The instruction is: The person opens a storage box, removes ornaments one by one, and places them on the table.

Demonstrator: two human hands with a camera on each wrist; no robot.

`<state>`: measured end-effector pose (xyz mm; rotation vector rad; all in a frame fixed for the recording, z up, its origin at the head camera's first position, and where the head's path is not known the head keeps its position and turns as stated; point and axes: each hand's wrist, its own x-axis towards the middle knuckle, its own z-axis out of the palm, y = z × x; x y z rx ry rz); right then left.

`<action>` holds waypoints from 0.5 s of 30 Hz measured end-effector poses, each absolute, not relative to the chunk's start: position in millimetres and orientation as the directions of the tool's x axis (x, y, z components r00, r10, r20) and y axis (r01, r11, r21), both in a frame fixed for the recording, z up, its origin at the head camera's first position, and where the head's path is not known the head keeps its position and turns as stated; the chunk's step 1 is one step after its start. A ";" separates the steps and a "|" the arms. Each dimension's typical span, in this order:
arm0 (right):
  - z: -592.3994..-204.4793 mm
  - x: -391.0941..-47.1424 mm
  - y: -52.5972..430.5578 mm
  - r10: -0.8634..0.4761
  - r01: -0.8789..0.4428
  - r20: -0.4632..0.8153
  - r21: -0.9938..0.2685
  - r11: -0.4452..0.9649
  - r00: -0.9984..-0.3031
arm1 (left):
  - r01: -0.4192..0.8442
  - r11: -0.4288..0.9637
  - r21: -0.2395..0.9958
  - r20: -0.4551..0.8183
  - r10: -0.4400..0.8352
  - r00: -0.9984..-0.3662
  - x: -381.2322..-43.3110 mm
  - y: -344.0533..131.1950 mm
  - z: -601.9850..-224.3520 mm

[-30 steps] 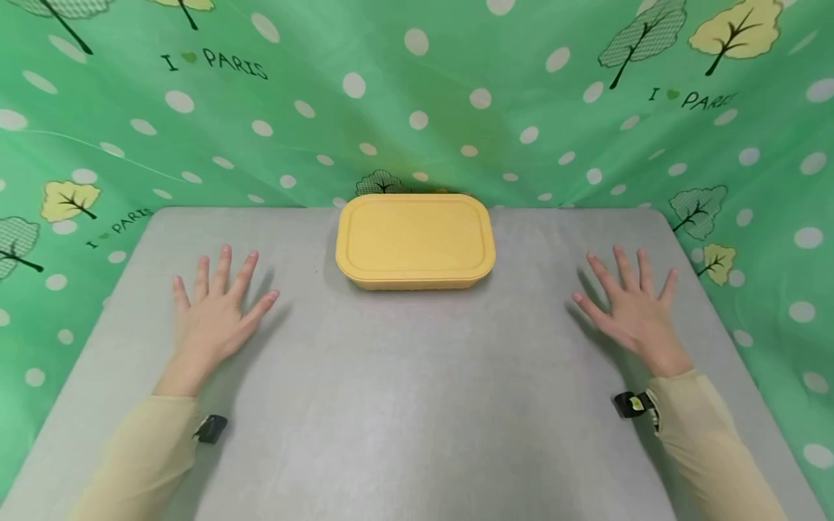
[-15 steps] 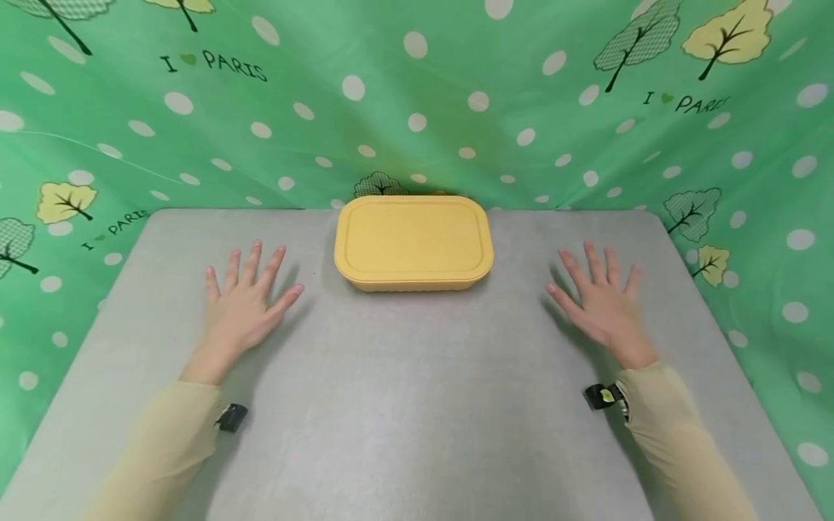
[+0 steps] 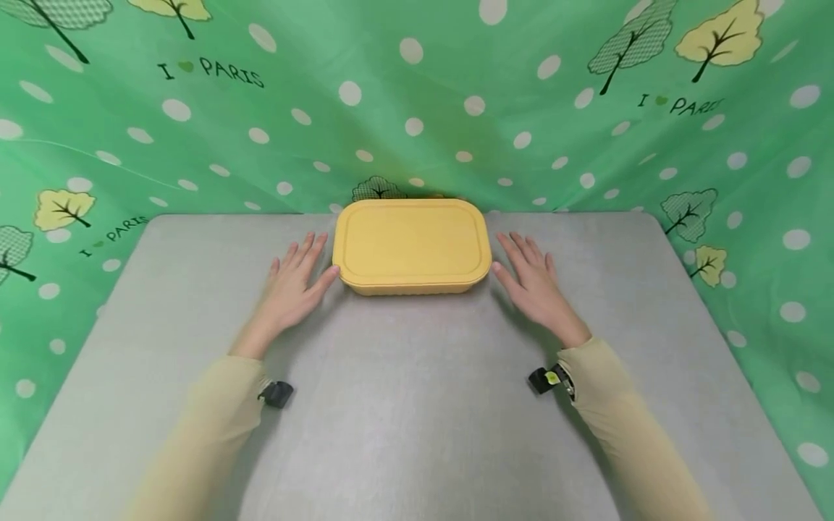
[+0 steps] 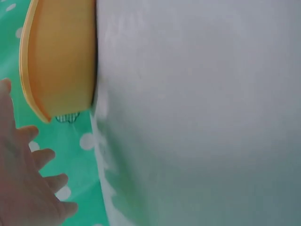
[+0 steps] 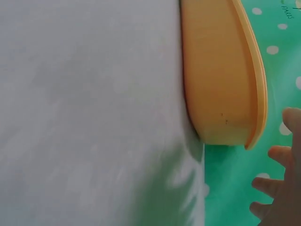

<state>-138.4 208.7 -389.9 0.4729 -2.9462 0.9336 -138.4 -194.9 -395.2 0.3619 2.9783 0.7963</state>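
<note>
- The yellow box has a long rectangular form with round corners, and its sides become narrower toward the bottom.
- Its lid, of the same yellow colour, is on; it is flat, with a thin line following its rim, and its edge stands out a little over the wall.
- The box is upright at the far edge of the surface, its long side parallel to this edge.
- It lies between the left hand and the right hand, near to both; whether a thumb touches it, I cannot tell.
</note>
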 end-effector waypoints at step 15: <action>-408.4 -154.7 194.3 -0.321 -0.159 0.047 -0.930 0.332 -0.946 | 0.142 0.527 0.838 -0.056 0.341 -0.938 -151.4 -180.6 -404.4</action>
